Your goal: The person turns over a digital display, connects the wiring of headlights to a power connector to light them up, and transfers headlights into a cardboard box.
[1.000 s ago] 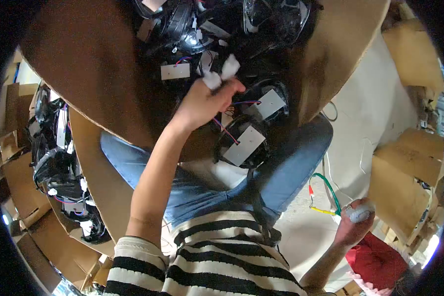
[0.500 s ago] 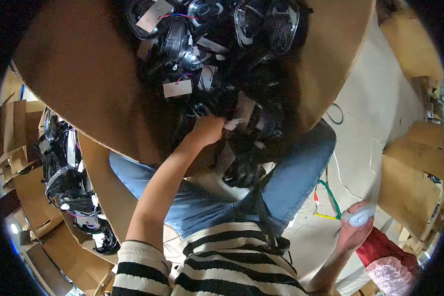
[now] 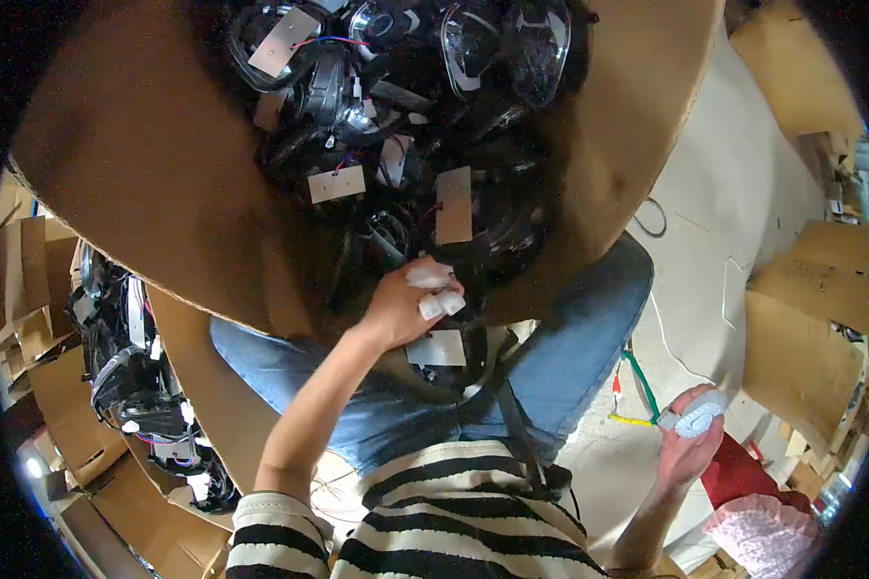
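Brown cardboard rim either side of left hand, open floor near right hand, both grips unclear

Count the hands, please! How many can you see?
2: the left hand at the near side of the big cardboard box, the right hand beside the red cloth. Others may be hidden.
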Demonstrator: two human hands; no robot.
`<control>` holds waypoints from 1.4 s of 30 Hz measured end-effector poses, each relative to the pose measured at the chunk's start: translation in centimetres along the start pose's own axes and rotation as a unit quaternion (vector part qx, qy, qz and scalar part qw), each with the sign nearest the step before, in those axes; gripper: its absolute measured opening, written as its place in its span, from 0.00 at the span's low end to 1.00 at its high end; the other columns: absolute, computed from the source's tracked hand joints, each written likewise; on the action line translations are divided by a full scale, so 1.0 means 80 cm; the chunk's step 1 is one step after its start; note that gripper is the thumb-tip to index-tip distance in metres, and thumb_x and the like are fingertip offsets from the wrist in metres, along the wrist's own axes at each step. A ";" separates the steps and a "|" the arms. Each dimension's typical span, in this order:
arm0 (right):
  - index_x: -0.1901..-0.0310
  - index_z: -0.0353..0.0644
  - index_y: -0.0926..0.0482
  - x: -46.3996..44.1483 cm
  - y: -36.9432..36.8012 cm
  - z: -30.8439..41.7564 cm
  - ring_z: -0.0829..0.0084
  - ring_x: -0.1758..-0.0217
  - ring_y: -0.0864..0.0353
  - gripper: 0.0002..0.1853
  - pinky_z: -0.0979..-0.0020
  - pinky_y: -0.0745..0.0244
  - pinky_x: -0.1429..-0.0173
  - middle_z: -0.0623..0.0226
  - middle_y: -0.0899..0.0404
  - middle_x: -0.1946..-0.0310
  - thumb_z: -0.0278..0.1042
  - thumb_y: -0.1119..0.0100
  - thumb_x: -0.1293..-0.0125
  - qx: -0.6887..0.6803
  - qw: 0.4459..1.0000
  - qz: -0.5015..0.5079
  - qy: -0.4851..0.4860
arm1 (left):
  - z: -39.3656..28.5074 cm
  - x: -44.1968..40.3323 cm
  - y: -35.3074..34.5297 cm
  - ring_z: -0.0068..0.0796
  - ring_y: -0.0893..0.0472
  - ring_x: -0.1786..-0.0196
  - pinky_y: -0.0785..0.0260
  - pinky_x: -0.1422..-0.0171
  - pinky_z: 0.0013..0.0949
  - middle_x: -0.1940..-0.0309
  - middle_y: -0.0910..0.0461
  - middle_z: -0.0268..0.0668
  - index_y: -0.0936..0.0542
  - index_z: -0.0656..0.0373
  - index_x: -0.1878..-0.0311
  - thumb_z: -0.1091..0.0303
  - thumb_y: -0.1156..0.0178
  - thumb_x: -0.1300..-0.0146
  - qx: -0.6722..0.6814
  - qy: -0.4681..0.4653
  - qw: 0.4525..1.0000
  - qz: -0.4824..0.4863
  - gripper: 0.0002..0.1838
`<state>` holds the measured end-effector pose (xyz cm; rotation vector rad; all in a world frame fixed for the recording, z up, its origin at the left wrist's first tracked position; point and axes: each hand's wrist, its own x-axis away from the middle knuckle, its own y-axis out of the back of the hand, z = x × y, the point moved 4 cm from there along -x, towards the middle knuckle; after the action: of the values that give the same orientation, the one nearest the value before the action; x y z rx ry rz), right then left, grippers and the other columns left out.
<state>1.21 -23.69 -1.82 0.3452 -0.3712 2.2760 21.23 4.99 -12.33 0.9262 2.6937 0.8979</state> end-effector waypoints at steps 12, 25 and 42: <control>0.60 0.36 0.39 0.011 -0.041 0.014 0.79 0.76 0.38 0.20 0.82 0.42 0.78 0.65 0.37 0.76 0.36 0.51 0.56 0.109 0.989 0.094 -0.017 | -0.106 0.016 0.046 0.30 0.29 0.77 0.37 0.73 0.25 0.77 0.30 0.39 0.29 0.61 0.57 0.77 0.44 0.58 0.054 -0.026 0.998 -0.029 0.19; 0.65 0.40 0.37 0.028 -0.064 0.018 0.86 0.77 0.42 0.15 0.85 0.45 0.74 0.71 0.36 0.75 0.20 0.52 0.60 0.279 0.951 0.135 0.004 | -0.163 0.007 0.086 0.15 0.42 0.84 0.53 0.81 0.19 0.88 0.35 0.30 0.28 0.61 0.57 0.53 0.56 0.43 0.435 0.047 0.866 -0.242 0.21; 0.65 0.39 0.38 0.029 -0.054 0.009 0.81 0.71 0.37 0.15 0.80 0.40 0.67 0.69 0.36 0.72 0.25 0.47 0.57 0.214 0.959 0.187 -0.011 | -0.198 -0.015 0.087 0.13 0.41 0.81 0.48 0.78 0.17 0.83 0.35 0.28 0.34 0.61 0.50 0.55 0.60 0.41 0.389 -0.013 0.900 -0.193 0.22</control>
<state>2.97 -19.62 0.39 0.5581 0.0617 2.7246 20.62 0.86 4.49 0.4300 3.0580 -0.3081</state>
